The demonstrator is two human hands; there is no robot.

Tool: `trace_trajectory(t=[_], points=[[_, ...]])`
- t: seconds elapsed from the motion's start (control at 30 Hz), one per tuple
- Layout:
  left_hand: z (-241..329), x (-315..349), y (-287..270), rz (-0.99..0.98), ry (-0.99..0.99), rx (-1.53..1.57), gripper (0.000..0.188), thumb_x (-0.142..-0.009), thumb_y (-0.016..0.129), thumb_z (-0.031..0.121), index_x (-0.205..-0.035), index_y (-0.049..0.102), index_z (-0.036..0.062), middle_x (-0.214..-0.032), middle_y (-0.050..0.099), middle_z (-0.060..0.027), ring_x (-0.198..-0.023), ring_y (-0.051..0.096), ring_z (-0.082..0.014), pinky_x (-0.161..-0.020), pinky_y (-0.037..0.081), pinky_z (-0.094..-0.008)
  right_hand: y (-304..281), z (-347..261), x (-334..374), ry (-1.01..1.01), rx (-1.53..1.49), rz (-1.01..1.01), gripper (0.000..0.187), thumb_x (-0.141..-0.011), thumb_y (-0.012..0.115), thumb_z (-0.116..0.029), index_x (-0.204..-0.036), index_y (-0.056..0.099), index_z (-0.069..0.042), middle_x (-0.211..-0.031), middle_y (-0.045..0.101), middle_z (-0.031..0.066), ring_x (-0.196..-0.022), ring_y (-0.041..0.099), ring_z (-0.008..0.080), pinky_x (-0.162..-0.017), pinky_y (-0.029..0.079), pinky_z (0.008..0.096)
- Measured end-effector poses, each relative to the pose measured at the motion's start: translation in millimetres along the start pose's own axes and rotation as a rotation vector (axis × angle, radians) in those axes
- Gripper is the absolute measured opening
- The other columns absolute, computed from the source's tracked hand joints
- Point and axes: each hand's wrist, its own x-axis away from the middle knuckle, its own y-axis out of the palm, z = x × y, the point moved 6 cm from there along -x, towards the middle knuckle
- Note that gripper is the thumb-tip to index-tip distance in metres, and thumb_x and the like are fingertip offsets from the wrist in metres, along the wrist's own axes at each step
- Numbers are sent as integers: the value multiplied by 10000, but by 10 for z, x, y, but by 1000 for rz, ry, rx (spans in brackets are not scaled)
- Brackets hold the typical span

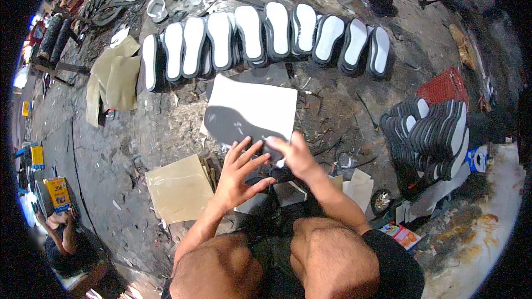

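Note:
A white sheet (260, 99) lies on the ground in front of me. Over its lower part is a dark grey, sole-shaped piece (233, 124) with a few whitish marks. My left hand (238, 174) is open, its spread fingertips at the near edge of the grey piece. My right hand (299, 158) is closed at the piece's right end, thumb pointing left; a whitish bit shows by the thumb. What its fingers grip is hidden. Beyond the sheet, dark soles with white tops (278, 29) stand in a curved row of stacks.
Tan sheets lie by my left knee (180, 188) and at the far left (119, 80). Piled dark soles (426, 135) sit on the right, near a red basket (443, 88). Loose sandals (157, 9) lie at the back. Another person (66, 238) sits at the lower left.

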Motion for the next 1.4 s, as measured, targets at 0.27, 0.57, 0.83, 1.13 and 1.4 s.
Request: trace_trajectory(t=[0.27,0.57,0.83,1.13,1.4], points=[[-1096,307,845,-129,-78,-233,748,-726,855,196,-1402,536,161,-1614,297,-207,-1506,240,-437,-1224,220,-585,-1701,-868,-956,-603,717,839,547,-829,816,-259,-1281,640,-6,-1070,730,147,-931,702,249,-831,553,361],[-1274,218,642,-219,-118,-132,825,-655,863,133,-1397,504,155,-1551,392,-167,-1474,308,-407,-1228,220,-577,-1889,-1761,-1848,117,1151,1004,1216,-677,868,-378,-1573,144,13,-1410,525,302,-1262,571,456,-1035,492,533],[-1051,78,661,-164,-100,-109,768,-753,875,326,-1422,554,130,-1614,330,-198,-1511,253,-427,-1222,242,-562,-2653,-1815,-1946,167,704,903,630,-553,791,-306,-1073,725,44,-1106,720,176,-990,686,317,-817,548,346],[-852,107,596,212,-848,1348,511,-940,752,210,-1357,576,-29,-1312,642,-197,-1217,636,-273,-1042,514,-377,-501,-851,-651,-414,-48,393,389,-870,675,-295,-1183,649,-67,-1009,666,32,-871,627,172,-748,503,321],[-1653,376,367,545,-902,999,512,-850,807,49,-1326,633,-25,-1080,712,-97,-964,678,-166,-857,562,-312,-488,-229,-302,-280,-415,443,612,-831,760,-42,-1386,505,-77,-1164,657,73,-1031,643,193,-821,564,344]])
